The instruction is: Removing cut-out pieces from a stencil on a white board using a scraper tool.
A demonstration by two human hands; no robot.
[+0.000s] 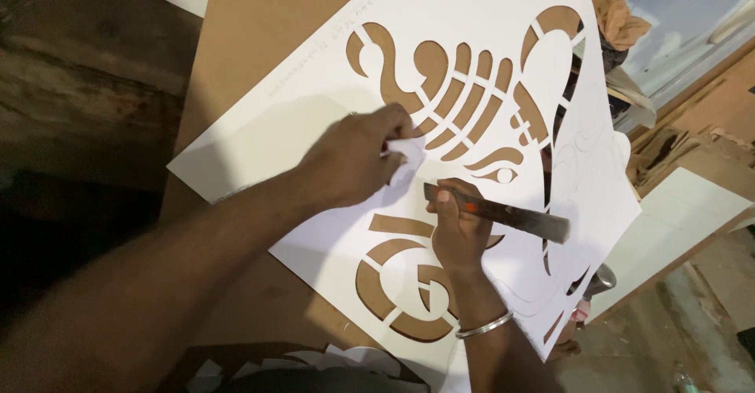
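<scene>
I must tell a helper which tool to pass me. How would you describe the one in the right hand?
On the big white cut-out sheet over the brown board, find the right hand near its middle. It grips a flat metal blade, dark grey with an orange mark.
</scene>
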